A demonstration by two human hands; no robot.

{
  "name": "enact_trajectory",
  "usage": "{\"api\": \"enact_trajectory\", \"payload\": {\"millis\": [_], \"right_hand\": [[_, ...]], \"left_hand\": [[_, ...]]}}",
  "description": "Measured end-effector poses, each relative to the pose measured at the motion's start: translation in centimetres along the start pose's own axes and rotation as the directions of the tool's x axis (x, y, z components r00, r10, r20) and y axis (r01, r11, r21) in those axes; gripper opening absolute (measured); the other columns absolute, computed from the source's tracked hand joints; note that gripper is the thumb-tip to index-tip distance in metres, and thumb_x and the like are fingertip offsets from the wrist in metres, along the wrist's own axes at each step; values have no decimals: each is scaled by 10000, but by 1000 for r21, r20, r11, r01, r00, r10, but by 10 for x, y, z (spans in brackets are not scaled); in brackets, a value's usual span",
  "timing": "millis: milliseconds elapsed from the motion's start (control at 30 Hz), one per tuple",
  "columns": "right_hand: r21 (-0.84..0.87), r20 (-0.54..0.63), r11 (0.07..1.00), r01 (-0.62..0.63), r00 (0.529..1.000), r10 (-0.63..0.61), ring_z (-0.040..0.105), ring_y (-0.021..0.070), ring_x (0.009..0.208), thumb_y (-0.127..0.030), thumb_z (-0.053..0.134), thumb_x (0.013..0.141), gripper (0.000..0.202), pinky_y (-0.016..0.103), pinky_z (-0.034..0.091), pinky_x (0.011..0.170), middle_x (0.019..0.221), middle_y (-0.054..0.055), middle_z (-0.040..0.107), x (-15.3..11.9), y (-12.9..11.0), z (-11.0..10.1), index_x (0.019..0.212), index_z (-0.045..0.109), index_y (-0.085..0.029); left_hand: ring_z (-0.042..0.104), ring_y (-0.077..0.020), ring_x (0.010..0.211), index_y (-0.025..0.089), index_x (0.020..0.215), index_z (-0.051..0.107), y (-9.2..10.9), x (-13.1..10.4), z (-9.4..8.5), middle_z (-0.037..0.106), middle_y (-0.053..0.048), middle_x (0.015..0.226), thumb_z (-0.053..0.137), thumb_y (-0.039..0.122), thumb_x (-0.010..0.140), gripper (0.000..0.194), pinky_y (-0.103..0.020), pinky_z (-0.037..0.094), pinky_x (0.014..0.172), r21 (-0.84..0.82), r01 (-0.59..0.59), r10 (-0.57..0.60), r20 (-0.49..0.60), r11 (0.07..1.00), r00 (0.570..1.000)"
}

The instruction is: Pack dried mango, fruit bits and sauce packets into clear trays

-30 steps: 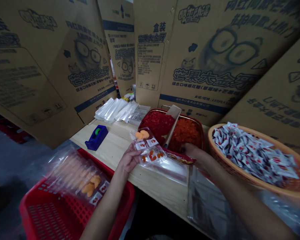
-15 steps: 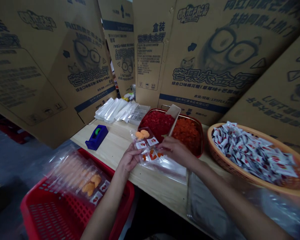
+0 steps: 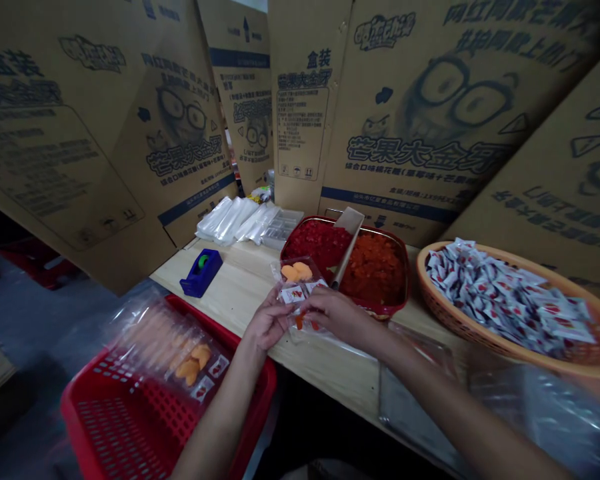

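Observation:
A clear plastic candy tray point(image 3: 297, 272) is held over the table in front of me. It carries orange candies at its far end, two small white sachets point(image 3: 293, 294) in the middle and red-orange bits point(image 3: 299, 322) at the near end. My left hand point(image 3: 270, 321) grips its left edge, thumb on top. Curled over the near right part, my right hand point(image 3: 333, 315) has its fingers closed at the tray and partly covers the sachets and bits. Clear plastic film point(image 3: 347, 347) spreads beneath the right hand; whether the tray is inside it, I cannot tell.
Behind the tray stands a red container point(image 3: 403, 293) of red and orange bits, split by a cardboard divider point(image 3: 349, 243). Around are an orange sachet basket point(image 3: 425, 300), blue tape dispenser point(image 3: 201, 273), clear bags point(image 3: 225, 220), a red basket point(image 3: 105, 427) with filled trays, and tall cartons point(image 3: 405, 87).
My right hand has moved left and nearer over the tray, covering more of the bits and a sachet. The film at its right shows less. The view has shifted slightly.

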State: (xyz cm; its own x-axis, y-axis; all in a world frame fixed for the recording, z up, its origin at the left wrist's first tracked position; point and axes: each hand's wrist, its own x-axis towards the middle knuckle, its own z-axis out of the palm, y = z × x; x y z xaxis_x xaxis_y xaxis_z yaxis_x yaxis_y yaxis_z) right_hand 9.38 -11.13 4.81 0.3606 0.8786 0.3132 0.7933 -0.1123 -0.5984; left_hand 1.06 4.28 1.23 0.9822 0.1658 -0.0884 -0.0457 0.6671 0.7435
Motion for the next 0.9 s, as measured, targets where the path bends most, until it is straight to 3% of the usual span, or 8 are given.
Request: {"api": "enact_trajectory", "payload": {"millis": [67,167,300,467,567,633,733,900], "right_hand": [[-29,-44,999,14,999,-16,513,145,819,-142,539,789,117,244,378,726,847,46,583,-1,-6,5,845,641,-162],[18,-286,996,-86,954,87,524,145,820,-160,476,825,161,246,395,724,869,61,583,-14,-2,9,890,623,-155],[-28,-625,944,-330,743,241,516,176,841,-244,408,862,224,289,400,768,877,89,570,-58,23,13,915,594,-132],[-192,-693,678,-710,587,419,483,249,1006,-222,309,875,332,362,350,837,1070,146,554,-111,71,23,1064,551,-96],[-187,-676,531,-826,501,541,478,243,1035,-208,285,889,347,383,284,884,1105,144,556,-124,99,27,1095,544,-105],[-201,-649,495,-846,493,579,492,228,1009,-197,287,896,340,381,241,894,1052,130,584,-129,112,30,1062,572,-112],[-229,-625,504,-833,523,580,508,214,960,-181,314,897,320,352,232,832,949,103,611,-134,121,33,991,616,-126],[-194,-698,527,-827,494,519,512,203,908,-223,330,906,324,331,214,748,914,83,618,-138,124,35,977,636,-143]], "left_hand": [[599,-169,894,241,1306,344,-2,-5,1,576,-69,1107,597,-19,638,760,-320,482,798,-3,12,-12,-2,1000,1000],[581,-194,965,249,1289,365,-1,-15,0,543,-59,1174,605,-10,641,738,-375,460,867,-7,14,-14,-14,1000,1000],[579,-205,978,258,1282,365,4,-28,-6,523,-56,1201,601,-8,647,728,-374,463,861,-23,45,-47,-76,999,996],[541,-233,1064,278,1310,335,4,-38,-11,476,-69,1266,582,-13,669,746,-415,434,906,-16,60,-61,-75,998,995],[487,-262,1138,274,1319,334,-3,-42,-11,452,-78,1298,571,-7,687,732,-442,397,948,-6,82,-82,-31,997,996],[465,-272,1161,274,1329,329,-7,-45,-9,449,-82,1303,557,-11,699,728,-456,378,965,0,106,-106,-9,994,994],[447,-279,1178,274,1334,331,-12,-48,-6,458,-79,1297,534,-18,710,719,-486,361,973,8,127,-127,-14,992,992],[450,-271,1177,273,1339,322,-18,-52,-3,468,-89,1289,501,-30,723,709,-492,350,982,2,141,-141,-37,990,989]]}}
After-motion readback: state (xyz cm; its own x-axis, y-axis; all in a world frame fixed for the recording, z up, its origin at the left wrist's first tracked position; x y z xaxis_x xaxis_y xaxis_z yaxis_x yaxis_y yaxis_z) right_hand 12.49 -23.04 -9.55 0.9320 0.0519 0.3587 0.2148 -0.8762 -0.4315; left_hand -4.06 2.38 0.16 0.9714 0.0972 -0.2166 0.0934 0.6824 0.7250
